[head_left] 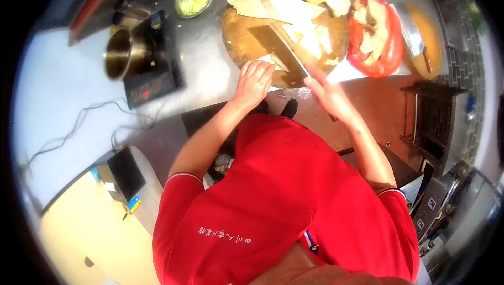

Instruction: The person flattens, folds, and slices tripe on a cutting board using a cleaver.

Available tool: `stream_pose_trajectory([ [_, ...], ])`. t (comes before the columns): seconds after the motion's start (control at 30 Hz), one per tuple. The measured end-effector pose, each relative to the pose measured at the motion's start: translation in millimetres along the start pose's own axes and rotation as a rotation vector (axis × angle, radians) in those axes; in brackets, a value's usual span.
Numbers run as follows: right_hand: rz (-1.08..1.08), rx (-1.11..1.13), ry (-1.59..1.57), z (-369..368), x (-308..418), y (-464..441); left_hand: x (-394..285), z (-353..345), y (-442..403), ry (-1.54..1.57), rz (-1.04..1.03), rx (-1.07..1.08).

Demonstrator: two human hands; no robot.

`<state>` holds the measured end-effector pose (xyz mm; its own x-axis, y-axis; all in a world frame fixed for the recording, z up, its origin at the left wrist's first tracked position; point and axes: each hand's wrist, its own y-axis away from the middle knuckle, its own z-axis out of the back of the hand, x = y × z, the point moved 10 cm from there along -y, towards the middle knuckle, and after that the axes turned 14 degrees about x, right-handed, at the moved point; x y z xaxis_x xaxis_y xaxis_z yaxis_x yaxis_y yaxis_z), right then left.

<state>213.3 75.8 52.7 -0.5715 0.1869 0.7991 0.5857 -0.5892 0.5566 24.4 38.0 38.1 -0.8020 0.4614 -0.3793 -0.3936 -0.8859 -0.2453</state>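
Observation:
My right hand [329,96] is wrapped around the handle of a cleaver [287,48], whose blade points up and left across a round wooden chopping board [237,34]. At the board's near edge, my left hand [254,81] has its fingers curled on a pale, flat piece of food [276,61], just left of the blade. Cut pale pieces [319,43] lie to the right of the cleaver. Toward the back of the board rests a large folded pale sheet of food [262,2]; bright glare hides what kind it is.
Right of the board are a red plastic bag [389,56] holding pale pieces and a second cleaver [411,30] on another round board [428,28]. To the left stand a plate of green shreds [193,0], a metal pot [118,54] and an induction cooker [149,92].

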Motion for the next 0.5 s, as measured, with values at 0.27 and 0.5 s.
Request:
stream_pose_trajectory([
  [0.27, 0.105, 0.055, 0.523, -63.7, 5.4, 20.8, 19.3, -23.7, 6.5, 0.354, 0.208, -0.035],
  [0.5, 0.142, -0.007, 0.536, -71.5, -18.3, 33.1, 13.3, -24.8, 17.3, 0.236, 0.173, -0.07],
])
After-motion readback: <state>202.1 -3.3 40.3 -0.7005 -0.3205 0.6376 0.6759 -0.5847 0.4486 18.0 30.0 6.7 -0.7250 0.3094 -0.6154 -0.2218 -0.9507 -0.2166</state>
